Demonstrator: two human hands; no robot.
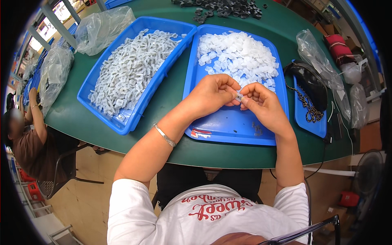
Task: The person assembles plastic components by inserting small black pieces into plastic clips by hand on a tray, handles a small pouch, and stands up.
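Observation:
Over the right-hand blue tray (241, 136), my left hand (210, 94) and my right hand (264, 107) meet at the fingertips. Both are closed in a pinch on one small pale plastic piece (239, 97) with a dark spot. My fingers partly cover it. Beyond my hands, a heap of flat translucent white plastic pieces (237, 53) lies in the same tray. To the left stands a deeper blue bin (130, 122), filled with small greyish clear plastic parts (130, 67) that resemble the held piece.
Black small parts (228, 7) are piled at the table's far edge. On the right, a black bag with a chain (308, 81) rests in a small blue tray (316, 126), near clear plastic bags (322, 69). Another person (34, 143) sits at far left. A fan (368, 169) stands at right.

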